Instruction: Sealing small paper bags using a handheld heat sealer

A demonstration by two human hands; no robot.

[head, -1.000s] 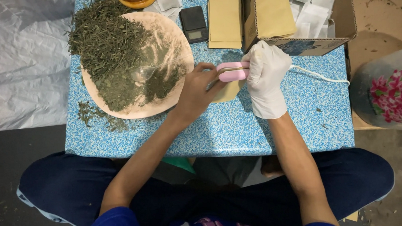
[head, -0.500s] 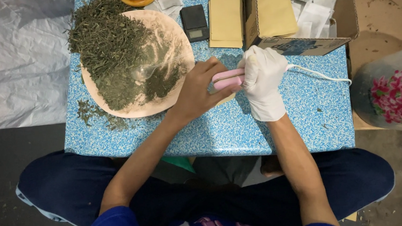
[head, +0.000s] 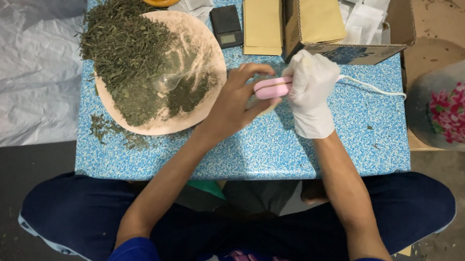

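Now the gloved right hand [head: 311,91] grips a pink sealer [head: 273,87], its jaws closed since a moment ago. The bare left hand [head: 236,100] pinches a small sachet [head: 260,106] beneath it, suggesting sealing is underway at the table [head: 351,134].

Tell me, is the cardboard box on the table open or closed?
Open. The cardboard box has its flaps up, and white sachets and a tan envelope show inside it.

Open tabletop [head: 325,151] lower centre and lower right, only the white cord [head: 372,87] crossing it. Plate [head: 209,102] of herbs blocks the upper left; scale [head: 226,26], envelopes [head: 262,21] and box [head: 346,51] wall off the top edge.
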